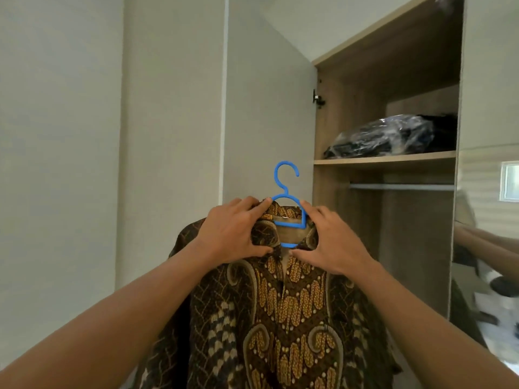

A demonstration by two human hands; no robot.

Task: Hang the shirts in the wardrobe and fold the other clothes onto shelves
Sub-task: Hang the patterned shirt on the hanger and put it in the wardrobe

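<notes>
Left of the wardrobe (pixel 387 161), both hands, left hand (pixel 230 234) and right hand (pixel 331 240), pinch the batik shirt (pixel 280 318) collar on a blue hanger (pixel 286 192).

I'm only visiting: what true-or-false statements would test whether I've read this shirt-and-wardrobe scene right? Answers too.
1. The shirt is on a blue hanger. True.
2. The hanger's hook is over the rail. False: the hook is free in the air, left of the wardrobe opening.
3. The left hand and the right hand both grip the shirt at its collar. True.
4. The shelf above the rail bears white towels. False: a dark bundle in clear plastic lies there.
5. The door is closed. False: it stands open.
</notes>
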